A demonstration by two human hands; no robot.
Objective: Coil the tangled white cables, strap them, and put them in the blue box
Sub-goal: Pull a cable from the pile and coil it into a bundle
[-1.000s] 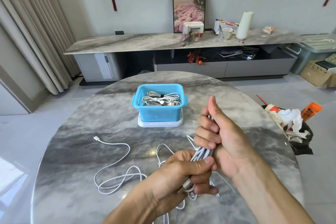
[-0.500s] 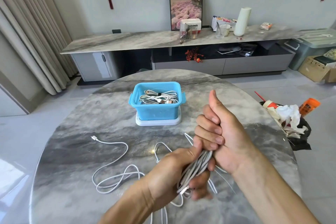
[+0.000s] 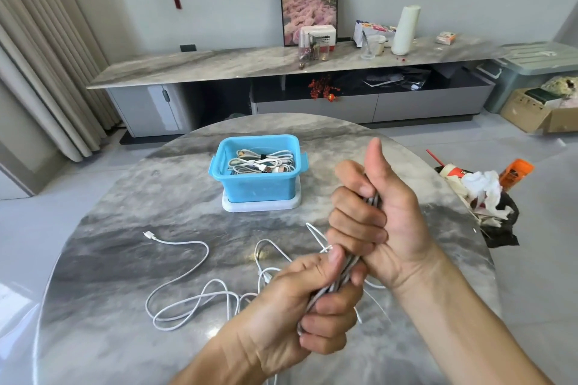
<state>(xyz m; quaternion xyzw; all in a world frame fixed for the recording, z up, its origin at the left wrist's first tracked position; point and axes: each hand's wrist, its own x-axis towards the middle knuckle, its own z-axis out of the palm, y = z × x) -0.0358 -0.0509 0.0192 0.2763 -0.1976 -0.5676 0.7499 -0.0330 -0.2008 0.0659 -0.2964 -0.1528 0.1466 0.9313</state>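
Slippage is the risk: the bundle (image 3: 339,283) has no visible strap, so a slackened grip could let the loops spring apart. Left hand (image 3: 308,300) clenches its lower end, right hand (image 3: 378,212) its upper. Loose cable (image 3: 187,275) trails on the tabletop (image 3: 125,228); beyond, the box (image 3: 259,183) holds coiled cables.

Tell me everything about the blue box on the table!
The blue box looks like smooth plastic, squarish, open on top, with a small handle tab on each side. It stands upright on a flat white base on the grey marble table, beyond both hands. Inside lie bundled white cables, one wrapped with a dark strap. No hand touches it.
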